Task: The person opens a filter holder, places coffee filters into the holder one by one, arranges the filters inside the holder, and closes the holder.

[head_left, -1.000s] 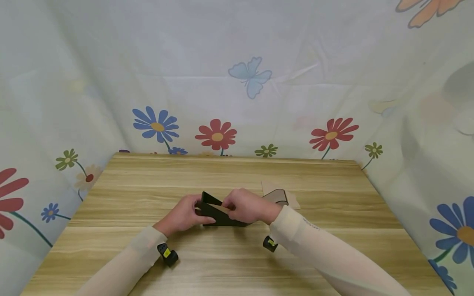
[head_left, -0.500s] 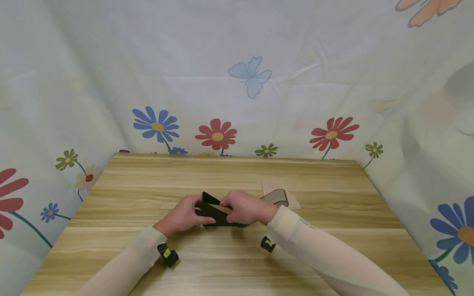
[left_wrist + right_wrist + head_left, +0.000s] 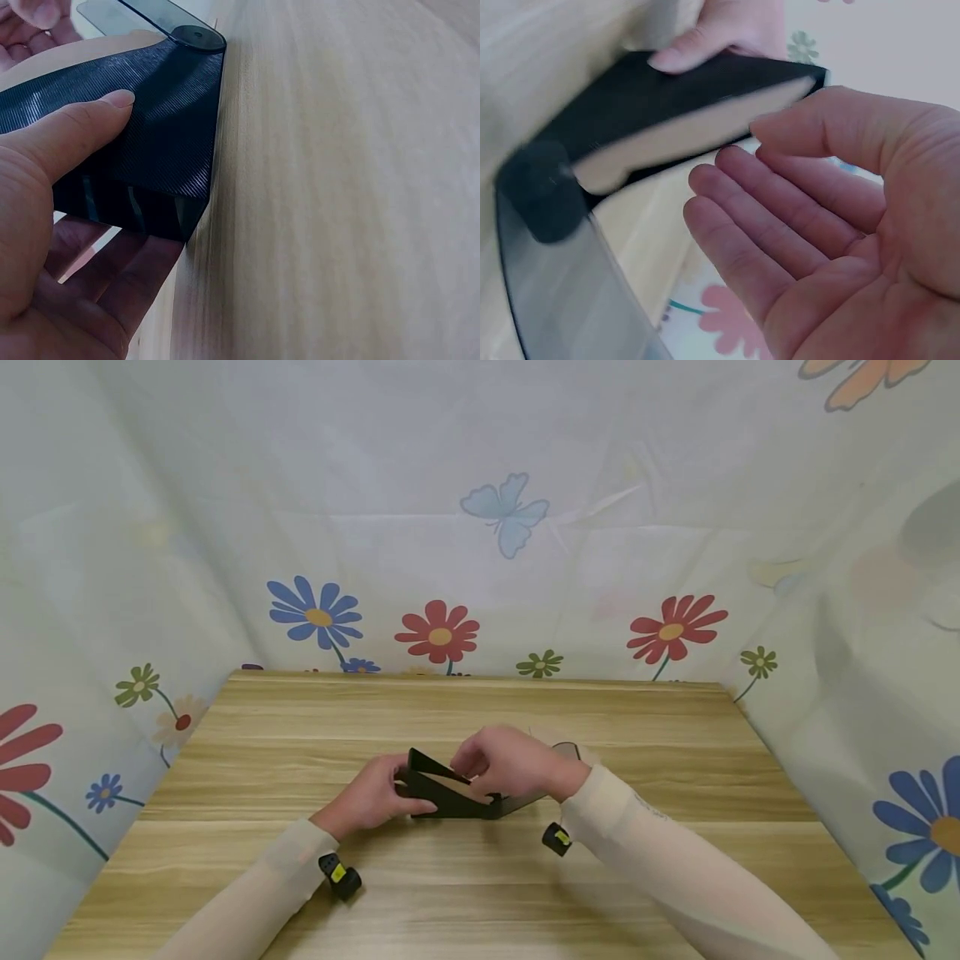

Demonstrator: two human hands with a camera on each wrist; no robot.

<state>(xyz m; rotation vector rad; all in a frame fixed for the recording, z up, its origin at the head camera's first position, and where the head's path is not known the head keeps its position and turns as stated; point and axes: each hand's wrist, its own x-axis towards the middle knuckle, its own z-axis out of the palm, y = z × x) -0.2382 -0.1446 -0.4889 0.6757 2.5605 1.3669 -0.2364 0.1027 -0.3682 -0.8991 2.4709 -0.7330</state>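
Observation:
A black, finely ribbed box [image 3: 461,803] with a see-through hinged lid [image 3: 570,285] stands on the wooden table. The lid is swung out to the right. Inside the box sits a tan paper-like insert [image 3: 705,135], its rounded edge showing along the opening. My left hand [image 3: 375,792] grips the box at its left end, thumb flat on the ribbed face and fingers around the other side. My right hand [image 3: 832,210] is just over the opening, fingers loosely bent and apart with nothing between them. Its thumb tip overlaps the insert's edge in the right wrist view.
Beyond my right wrist, a tan sheet [image 3: 546,735] lies on the table, mostly hidden. The wooden table [image 3: 300,727] reaches back to a white curtain [image 3: 360,468] printed with flowers and a butterfly. Small black wrist cameras hang below both sleeves.
My right hand, earlier pinching down inside the box, has loosened and lifted out slightly up and to the right. More of the insert and hinge shows. The left hand and box have stayed put.

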